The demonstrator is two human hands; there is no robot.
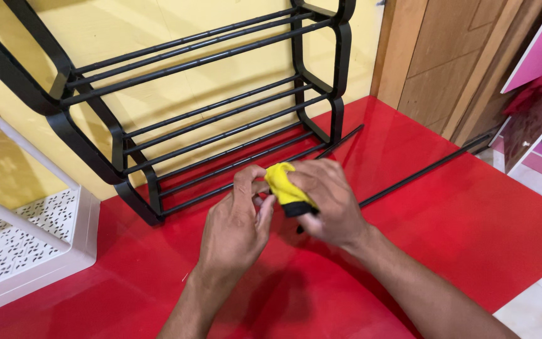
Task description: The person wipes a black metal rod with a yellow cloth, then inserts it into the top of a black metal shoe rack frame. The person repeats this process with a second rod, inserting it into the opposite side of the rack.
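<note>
Here, a yellow cloth held in both hands

Centrally, the cloth [281, 182], yellow and crumpled, sits above the red floor [446, 226], pinched between both hands. The right hand [327, 201] is closed around it, and a short black end shows below its fingers; what that piece is cannot be told. The left hand [236, 223] meets the cloth from the other side, its thumb and fingertips curled against it. Just behind stands a black rack [221, 100] of thin bars, set against a yellow wall [127, 19]. A loose black rod [421, 171] lies on the floor to the right. A white plastic shelf [26, 238] stands at the left; a wooden door [453, 56] is at the upper right.
</note>
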